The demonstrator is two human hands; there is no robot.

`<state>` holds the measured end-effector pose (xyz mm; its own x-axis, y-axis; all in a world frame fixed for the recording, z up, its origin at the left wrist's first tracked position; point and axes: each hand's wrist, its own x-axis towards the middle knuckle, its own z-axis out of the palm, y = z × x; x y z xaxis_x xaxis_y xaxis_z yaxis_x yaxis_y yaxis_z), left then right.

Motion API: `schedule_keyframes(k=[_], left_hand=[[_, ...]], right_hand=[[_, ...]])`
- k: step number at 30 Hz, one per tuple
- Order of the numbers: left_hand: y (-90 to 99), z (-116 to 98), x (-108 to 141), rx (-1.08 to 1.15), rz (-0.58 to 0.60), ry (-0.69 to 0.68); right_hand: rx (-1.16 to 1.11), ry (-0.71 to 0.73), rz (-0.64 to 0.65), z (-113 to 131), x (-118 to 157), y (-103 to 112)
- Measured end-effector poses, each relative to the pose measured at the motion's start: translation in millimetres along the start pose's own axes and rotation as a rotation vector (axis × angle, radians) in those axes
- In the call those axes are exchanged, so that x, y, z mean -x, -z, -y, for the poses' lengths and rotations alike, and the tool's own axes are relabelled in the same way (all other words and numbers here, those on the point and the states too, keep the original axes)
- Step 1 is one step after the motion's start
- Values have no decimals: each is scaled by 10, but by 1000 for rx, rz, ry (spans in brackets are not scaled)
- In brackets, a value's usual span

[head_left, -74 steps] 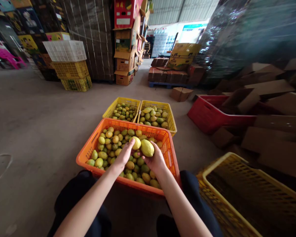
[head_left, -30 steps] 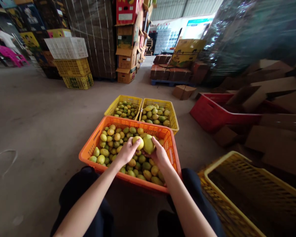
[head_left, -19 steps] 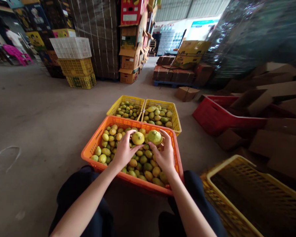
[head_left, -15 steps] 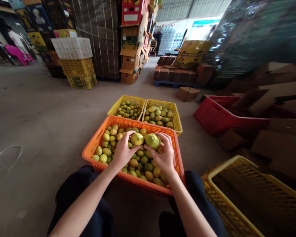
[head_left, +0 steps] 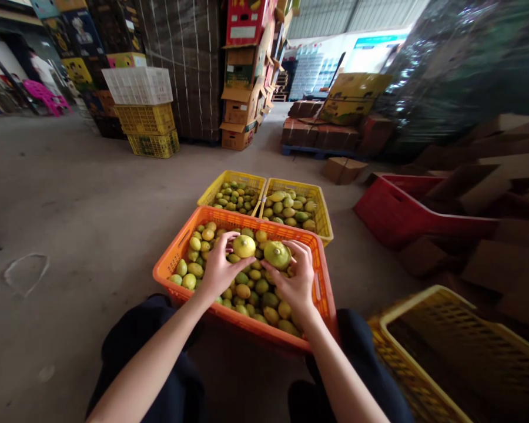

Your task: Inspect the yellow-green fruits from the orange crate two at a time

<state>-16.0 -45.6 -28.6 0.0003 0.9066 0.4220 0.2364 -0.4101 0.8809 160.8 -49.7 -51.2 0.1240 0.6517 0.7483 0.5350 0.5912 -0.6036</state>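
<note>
Over an orange plastic crate [head_left: 158, 269] full of yellow-green lemons [head_left: 242, 291], both of my hands are raised with one fruit each. My left hand [head_left: 223, 264] is closed on a yellow lemon [head_left: 244, 247], its stem end facing me. Between the thumb and fingers of my right hand [head_left: 296, 275] sits a larger, greener lemon [head_left: 277, 255]. A small gap separates the two fruits. Both forearms cross the near rim of the crate, which stands between my knees.
Two yellow crates [head_left: 327, 220] of lemons stand just beyond the orange one. A yellow crate [head_left: 392, 305] lies at my lower right, with a red crate [head_left: 379, 214] and cardboard pieces [head_left: 494, 258] behind it. Stacked crates [head_left: 150, 120] and boxes [head_left: 238, 111] stand farther off.
My hands have drawn slightly apart, widening the gap between the two lemons. The left lemon has turned a little in my fingers. The whole view has shifted slightly.
</note>
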Motion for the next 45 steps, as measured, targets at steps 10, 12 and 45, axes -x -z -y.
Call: schedule_keyframes(k=[10,12,45], left_hand=[[-30,51,4,-93,13,-100],[-38,45,4,-48,7,-52],[-128,50,-48,614,33,582]], right_hand=[[-65,65,13,49,-1,23],[-93,16,2,68,2,10],[-965,-1248,106,72,-79,-122]])
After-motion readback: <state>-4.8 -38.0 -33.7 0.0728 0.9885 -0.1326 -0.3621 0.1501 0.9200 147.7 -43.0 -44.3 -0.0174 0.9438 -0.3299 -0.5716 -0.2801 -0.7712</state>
